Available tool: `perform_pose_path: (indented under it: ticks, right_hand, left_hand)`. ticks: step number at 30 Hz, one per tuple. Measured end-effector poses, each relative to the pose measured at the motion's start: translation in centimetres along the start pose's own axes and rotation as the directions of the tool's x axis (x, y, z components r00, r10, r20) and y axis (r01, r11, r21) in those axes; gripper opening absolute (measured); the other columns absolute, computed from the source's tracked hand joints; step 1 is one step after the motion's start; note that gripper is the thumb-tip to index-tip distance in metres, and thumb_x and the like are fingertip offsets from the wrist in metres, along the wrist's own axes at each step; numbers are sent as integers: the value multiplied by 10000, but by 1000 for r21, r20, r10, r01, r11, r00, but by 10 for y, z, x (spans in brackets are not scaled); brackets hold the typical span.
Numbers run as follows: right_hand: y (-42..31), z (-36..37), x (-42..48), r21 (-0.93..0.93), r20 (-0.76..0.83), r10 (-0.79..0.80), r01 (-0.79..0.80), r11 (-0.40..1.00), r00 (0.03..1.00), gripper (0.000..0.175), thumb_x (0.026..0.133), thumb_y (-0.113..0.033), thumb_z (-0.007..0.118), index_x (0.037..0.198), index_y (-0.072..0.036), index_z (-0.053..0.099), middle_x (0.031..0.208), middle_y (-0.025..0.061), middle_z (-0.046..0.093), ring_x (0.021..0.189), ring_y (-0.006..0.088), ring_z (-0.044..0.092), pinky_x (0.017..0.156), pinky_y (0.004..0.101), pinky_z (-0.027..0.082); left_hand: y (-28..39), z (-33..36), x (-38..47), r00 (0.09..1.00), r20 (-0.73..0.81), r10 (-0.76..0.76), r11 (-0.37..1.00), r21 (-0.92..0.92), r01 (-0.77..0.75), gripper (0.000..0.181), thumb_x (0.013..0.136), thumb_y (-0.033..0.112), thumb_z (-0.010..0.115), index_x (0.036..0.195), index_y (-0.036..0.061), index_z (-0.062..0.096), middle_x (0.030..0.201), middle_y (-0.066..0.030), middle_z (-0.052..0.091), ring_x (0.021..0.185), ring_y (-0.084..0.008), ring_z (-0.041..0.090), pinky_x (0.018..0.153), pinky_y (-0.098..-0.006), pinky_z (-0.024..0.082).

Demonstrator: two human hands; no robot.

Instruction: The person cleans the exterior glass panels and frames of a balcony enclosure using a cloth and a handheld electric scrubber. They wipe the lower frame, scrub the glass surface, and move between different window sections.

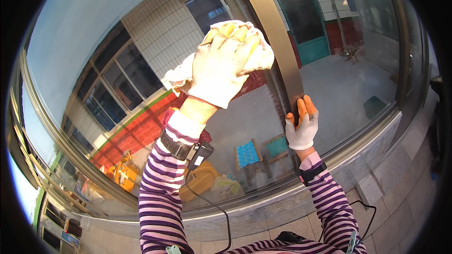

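My left hand [223,65], in a white work glove with orange fingertips, presses a crumpled pale cloth [263,56] against a large window pane [247,113]. The cloth spreads out around the fingers and past the wrist side of the hand. Lower and to the right, my right hand [303,123] wears a matching glove. Its fingers rest on the brown metal window frame post [282,49] near its lower end, fingers apart, with nothing seen in it.
A stone sill [275,206] runs below the window. Through the glass show a blue folding stool [249,153], a green one [275,147] and a yellow basin [199,180]. Black cables hang from devices strapped at both wrists. Window frames [53,137] stand at the left.
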State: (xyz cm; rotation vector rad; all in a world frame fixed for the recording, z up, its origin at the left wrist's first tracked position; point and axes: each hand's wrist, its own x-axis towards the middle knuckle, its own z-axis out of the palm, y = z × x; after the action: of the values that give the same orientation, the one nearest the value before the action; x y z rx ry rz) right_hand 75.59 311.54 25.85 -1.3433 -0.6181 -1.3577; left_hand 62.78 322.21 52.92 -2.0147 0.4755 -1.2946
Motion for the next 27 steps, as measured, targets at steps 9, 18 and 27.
perform_pose_path:
  ticks: [9, 18, 27]
  right_hand:
    - [3, 4, -2, 40, -44, -27, 29, 999, 999, 481, 758, -91, 784, 1218, -3, 672, 1353, 171, 614, 1104, 370, 626, 944, 423, 524]
    - [-2, -6, 4, 4, 58, 23, -23, 1000, 998, 512, 744, -104, 796, 1227, -19, 648, 1350, 178, 606, 1104, 380, 620, 942, 437, 520]
    - [-2, -2, 4, -16, 3, -14, 14, 1000, 1000, 499, 752, -111, 804, 1220, -25, 655, 1355, 163, 604, 1109, 368, 617, 933, 433, 519]
  left_hand:
    - [-28, 13, 103, 961, -276, 18, 995, 101, 10, 264, 842, 252, 651, 1084, 153, 689, 1241, -133, 640, 1207, -347, 565, 1040, -497, 435]
    - [78, 27, 0, 954, 209, 214, 941, -307, -144, 658, 683, 253, 821, 1315, 186, 649, 1355, -21, 601, 1314, -260, 533, 1156, -473, 363]
    - [-31, -16, 26, 989, -77, -129, 974, 180, 141, 724, 723, 341, 816, 1384, 142, 598, 1408, -91, 575, 1349, -301, 492, 1173, -454, 348]
